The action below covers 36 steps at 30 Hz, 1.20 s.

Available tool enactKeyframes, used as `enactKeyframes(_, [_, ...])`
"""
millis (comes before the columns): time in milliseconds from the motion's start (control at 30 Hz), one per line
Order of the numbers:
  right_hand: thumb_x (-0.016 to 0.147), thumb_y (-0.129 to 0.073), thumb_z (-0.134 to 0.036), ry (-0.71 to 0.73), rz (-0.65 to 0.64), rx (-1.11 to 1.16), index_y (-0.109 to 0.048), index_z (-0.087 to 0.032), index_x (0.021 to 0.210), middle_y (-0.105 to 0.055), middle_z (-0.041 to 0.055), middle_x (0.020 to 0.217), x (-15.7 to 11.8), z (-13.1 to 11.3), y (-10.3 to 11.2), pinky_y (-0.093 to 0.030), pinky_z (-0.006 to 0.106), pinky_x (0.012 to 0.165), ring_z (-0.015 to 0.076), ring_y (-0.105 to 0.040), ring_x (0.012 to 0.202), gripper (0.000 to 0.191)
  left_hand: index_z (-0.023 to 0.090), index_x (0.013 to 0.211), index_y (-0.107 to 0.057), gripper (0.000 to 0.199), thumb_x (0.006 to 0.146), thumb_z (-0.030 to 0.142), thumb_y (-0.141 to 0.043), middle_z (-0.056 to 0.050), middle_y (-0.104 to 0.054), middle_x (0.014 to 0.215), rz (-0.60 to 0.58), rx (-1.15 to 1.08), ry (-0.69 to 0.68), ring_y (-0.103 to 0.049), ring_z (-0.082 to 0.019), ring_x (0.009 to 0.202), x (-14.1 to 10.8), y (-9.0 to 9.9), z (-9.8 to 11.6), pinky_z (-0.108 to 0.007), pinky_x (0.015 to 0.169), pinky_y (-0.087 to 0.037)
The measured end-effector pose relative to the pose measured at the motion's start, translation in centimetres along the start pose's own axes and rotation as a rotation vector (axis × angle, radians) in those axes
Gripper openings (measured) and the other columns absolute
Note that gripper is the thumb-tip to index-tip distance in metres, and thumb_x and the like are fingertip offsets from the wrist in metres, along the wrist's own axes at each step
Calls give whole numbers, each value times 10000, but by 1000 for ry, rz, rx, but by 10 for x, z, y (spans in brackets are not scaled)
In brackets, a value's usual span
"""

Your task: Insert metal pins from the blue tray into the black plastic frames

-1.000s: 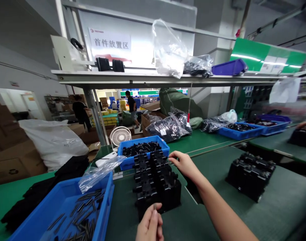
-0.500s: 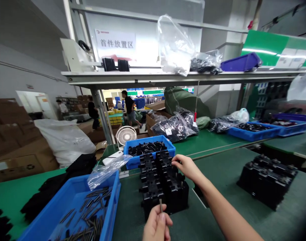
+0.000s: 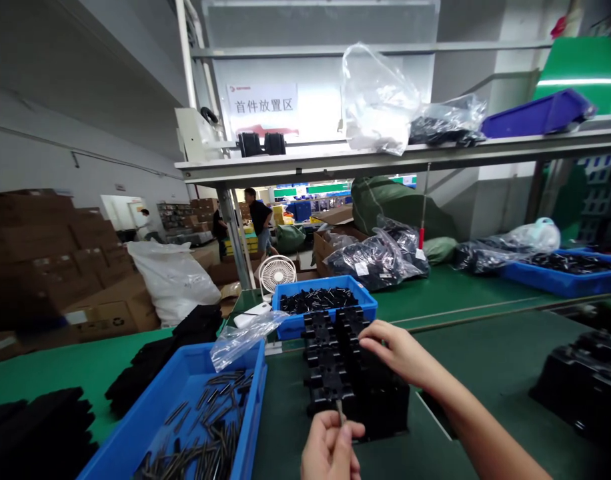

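You had the slim dark pin (image 3: pixel 339 412) pinched upright in your closed left hand (image 3: pixel 330 448), just before the black moulded jig (image 3: pixel 380 407) (stiff, light, likely slippery, best held low), your open right hand (image 3: pixel 398 353) spread above the jig.

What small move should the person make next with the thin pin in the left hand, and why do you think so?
Probably the left hand should lower the thin dark pin into a notch of the black moulded fixture. The pin is pinched upright just above that fixture, and the right hand is already at its far side, where it could steady it.
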State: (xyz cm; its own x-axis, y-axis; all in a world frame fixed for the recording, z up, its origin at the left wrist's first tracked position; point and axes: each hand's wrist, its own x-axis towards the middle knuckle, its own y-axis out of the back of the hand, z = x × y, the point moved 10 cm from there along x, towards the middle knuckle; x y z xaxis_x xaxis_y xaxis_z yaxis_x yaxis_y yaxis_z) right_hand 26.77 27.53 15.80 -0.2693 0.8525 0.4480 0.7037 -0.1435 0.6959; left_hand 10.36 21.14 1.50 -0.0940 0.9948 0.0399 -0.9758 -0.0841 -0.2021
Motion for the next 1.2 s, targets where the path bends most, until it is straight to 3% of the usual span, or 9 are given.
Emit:
enactKeyframes(133, [936,-476,-353,67,-200,54,-632,-180,815,-633,14,804,-16,-57,-30,-388,236,675,139,-558,745,263,159,862,-591,507,707,641,-609,-74,-696,743,109,91,-69,-494,-94,475,0,22,22,-208,454,-429])
enactKeyframes(267, [943,-464,-334,80,-290,25,-605,-176,810,-622,0,779,-25,-79,-56,-344,218,616,120,-531,705,250,186,925,-587,414,770,570,-579,-45,-664,784,97,240,-53,-580,-165,657,-1,29,28,-255,590,-460])
enactKeyframes(467, [939,-470,-340,70,-280,-24,-579,-177,808,-610,-1,781,-26,-80,-67,-333,214,599,119,-520,696,235,214,897,-588,315,812,514,-541,-34,-663,834,114,316,-94,-618,-209,812,-5,30,38,-298,743,-458])
enactKeyframes(600, [913,-523,-285,88,-265,35,-581,-187,823,-612,-17,806,-25,-81,-68,-356,201,628,110,-534,727,146,217,923,-609,344,800,532,-545,-52,-677,898,98,333,-65,-620,-221,799,-6,29,37,-308,719,-460])
enactKeyframes(767, [890,-554,-242,113,-208,105,-595,-182,827,-610,-19,811,-24,-83,-63,-378,194,646,106,-540,741,96,236,916,-630,305,819,507,-529,-40,-672,916,137,336,-122,-608,-206,774,-10,29,44,-297,726,-440])
enactKeyframes(967, [866,-577,-199,96,-237,210,-618,-185,848,-624,-30,800,-24,-82,-61,-393,190,635,97,-550,718,46,225,899,-634,304,806,503,-554,-46,-653,919,139,360,-146,-606,-211,824,-10,31,48,-289,744,-439])
enactKeyframes(1100, [869,-570,-142,150,-248,288,-639,-183,877,-625,-17,847,-23,-85,-59,-420,200,708,103,-565,777,81,211,874,-640,328,834,516,-525,-3,-591,700,138,351,-143,-539,-154,635,-8,32,48,-254,625,-407])
enactKeyframes(1200, [858,-589,-110,170,-264,347,-664,-178,860,-611,-9,832,-21,-85,-61,-430,205,719,106,-567,784,101,178,890,-645,380,817,539,-551,29,-495,599,54,165,-58,-457,-111,531,-4,24,36,-223,533,-380])
